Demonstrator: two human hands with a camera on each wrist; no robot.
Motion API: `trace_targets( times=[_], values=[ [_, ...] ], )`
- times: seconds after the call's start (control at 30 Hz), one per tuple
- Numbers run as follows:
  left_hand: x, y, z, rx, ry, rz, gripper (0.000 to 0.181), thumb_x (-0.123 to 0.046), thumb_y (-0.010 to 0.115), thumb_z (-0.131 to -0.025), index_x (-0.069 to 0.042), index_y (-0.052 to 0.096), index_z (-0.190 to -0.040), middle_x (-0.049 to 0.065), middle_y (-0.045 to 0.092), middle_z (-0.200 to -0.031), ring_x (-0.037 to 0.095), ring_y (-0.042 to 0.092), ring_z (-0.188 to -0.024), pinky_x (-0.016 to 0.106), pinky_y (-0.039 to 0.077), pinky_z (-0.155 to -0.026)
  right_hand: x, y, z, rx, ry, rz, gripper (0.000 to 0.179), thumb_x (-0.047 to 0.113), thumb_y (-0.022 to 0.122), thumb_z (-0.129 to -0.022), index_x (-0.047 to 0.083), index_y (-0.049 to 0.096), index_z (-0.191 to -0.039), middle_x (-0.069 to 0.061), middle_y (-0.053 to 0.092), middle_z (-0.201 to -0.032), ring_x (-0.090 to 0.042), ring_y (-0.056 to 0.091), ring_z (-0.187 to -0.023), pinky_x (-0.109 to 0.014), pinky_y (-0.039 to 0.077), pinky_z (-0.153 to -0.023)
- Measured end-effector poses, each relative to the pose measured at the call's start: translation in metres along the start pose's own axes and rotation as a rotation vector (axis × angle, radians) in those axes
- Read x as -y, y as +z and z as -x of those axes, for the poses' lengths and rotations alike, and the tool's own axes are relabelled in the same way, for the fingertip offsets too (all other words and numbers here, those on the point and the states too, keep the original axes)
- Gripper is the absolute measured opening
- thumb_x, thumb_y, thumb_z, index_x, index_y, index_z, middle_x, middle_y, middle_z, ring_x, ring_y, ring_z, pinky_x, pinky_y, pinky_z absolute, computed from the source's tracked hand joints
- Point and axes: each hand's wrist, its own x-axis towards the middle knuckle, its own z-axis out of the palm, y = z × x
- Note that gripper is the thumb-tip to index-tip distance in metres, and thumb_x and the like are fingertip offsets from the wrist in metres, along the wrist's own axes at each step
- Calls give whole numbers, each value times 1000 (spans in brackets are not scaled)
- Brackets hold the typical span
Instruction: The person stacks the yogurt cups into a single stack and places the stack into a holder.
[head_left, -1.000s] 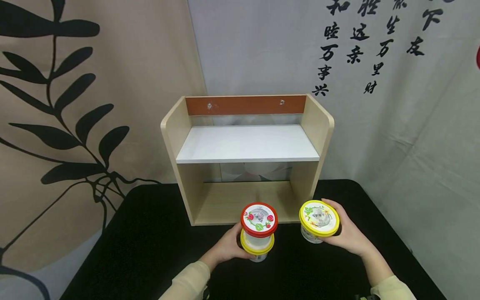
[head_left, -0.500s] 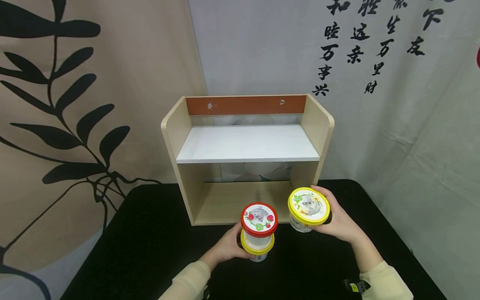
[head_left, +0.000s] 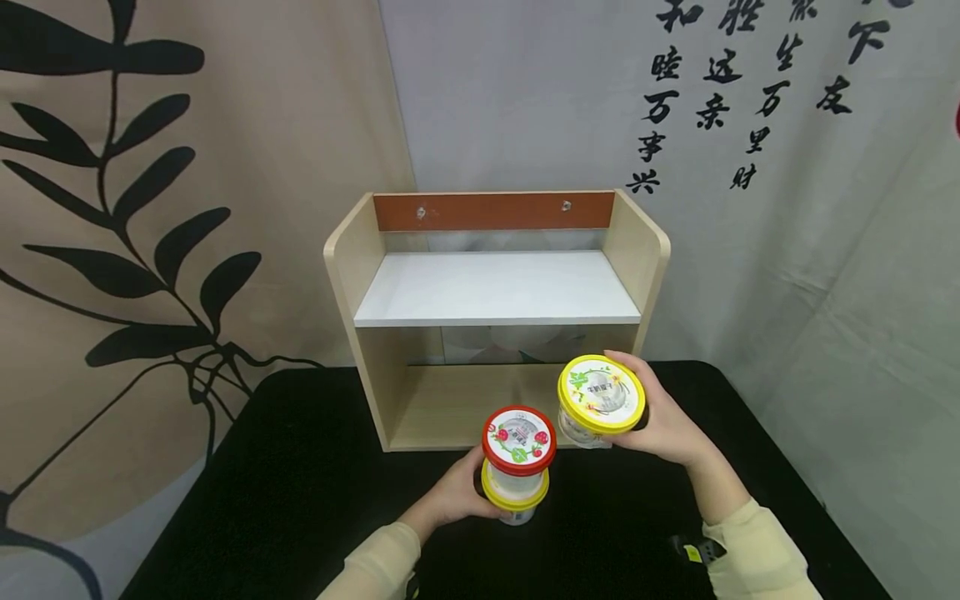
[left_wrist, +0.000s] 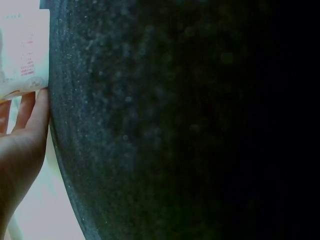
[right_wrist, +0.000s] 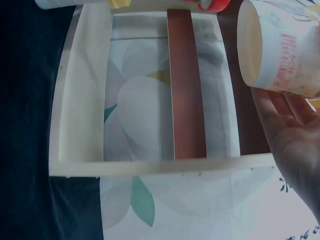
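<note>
Two plastic food tubs are stacked in front of the shelf. The upper tub has a red lid [head_left: 519, 440] printed with berries, and beneath it is a lower tub with a yellow lid [head_left: 514, 500]. My left hand [head_left: 453, 490] grips the stack from its left side, thumb at the lower tub. In the left wrist view, white tub wall [left_wrist: 25, 55] shows above the fingers. Up and to the right of the stack, my right hand [head_left: 663, 421] holds another yellow-lidded tub [head_left: 602, 394], tilted slightly, overlapping the shelf's lower right front. Its pale base [right_wrist: 250, 45] shows in the right wrist view.
A two-level wooden shelf unit [head_left: 347, 275] stands at the back of the black table [head_left: 285, 483]. It has a white upper board [head_left: 495, 287], a pale lower board [head_left: 450, 404] and a brown back rail [head_left: 495, 212]. Printed curtains [head_left: 750, 275] hang close behind.
My right hand has carried its yellow-lidded tub left and up, toward the shelf's lower opening. The left hand and the stacked tubs have stayed in place.
</note>
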Motion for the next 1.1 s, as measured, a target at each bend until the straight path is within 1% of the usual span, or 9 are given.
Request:
trace_targets(
  times=[0.07, 0.2, 0.33, 0.53, 0.7, 0.87, 0.97, 1.1],
  values=[
    [-1, 0, 0, -3, 1, -6, 92, -13, 90, -70, -20, 39, -146, 0, 52, -138, 28, 46, -129, 58, 33, -109, 1, 3, -4, 13, -11, -18, 102, -7, 80, -68, 5, 23, -152, -12, 39, -142, -18, 41, -128, -30, 39, -102],
    [-4, 0, 1, 2, 0, 9, 92, -11, 89, -70, -20, 39, -146, 1, 53, -137, 27, 48, -128, 57, 36, -108, 2, 10, -12, 37, -22, -48, 103, -6, 80, -67, 6, 23, -152, -12, 38, -143, -20, 41, -129, -33, 39, -103],
    [-6, 0, 2, 9, -9, 23, 91, -11, 88, -71, -20, 38, -146, 1, 53, -137, 27, 49, -127, 56, 37, -107, 4, 17, -18, 60, -39, -76, 102, -4, 81, -69, 6, 22, -152, -14, 37, -143, -21, 41, -129, -34, 42, -103],
    [-4, 0, 1, 12, 0, 26, 89, -12, 88, -72, -21, 39, -146, -1, 53, -136, 26, 48, -128, 56, 36, -108, 7, 28, -27, 105, -36, -110, 100, 0, 81, -72, 8, 22, -152, -13, 38, -144, -24, 41, -131, -40, 45, -102],
    [0, -1, 0, 25, 15, 39, 87, -11, 88, -72, -21, 40, -144, -1, 54, -135, 25, 49, -127, 57, 34, -109, 9, 38, -34, 142, -34, -163, 100, 1, 82, -72, 9, 21, -152, -13, 38, -144, -26, 42, -129, -44, 49, -98],
    [0, -1, -1, 30, 18, 48, 85, -10, 88, -72, -24, 42, -142, -3, 55, -133, 23, 50, -126, 55, 33, -110, 8, 48, -40, 172, -49, -166, 98, 3, 81, -74, 9, 22, -152, -14, 37, -145, -26, 43, -128, -44, 50, -98],
    [-1, -1, 0, 35, 26, 52, 85, -9, 87, -72, -23, 42, -142, -3, 55, -133, 23, 49, -126, 55, 32, -110, 7, 53, -43, 188, -61, -160, 97, 5, 81, -75, 8, 22, -152, -15, 37, -144, -26, 43, -128, -45, 48, -99],
    [-2, -2, 0, 36, 47, 35, 86, -10, 87, -73, -22, 40, -144, -1, 54, -134, 23, 49, -127, 55, 32, -110, 6, 58, -46, 205, -67, -156, 97, 6, 81, -75, 7, 22, -152, -16, 37, -144, -26, 44, -127, -45, 49, -98]
  ],
)
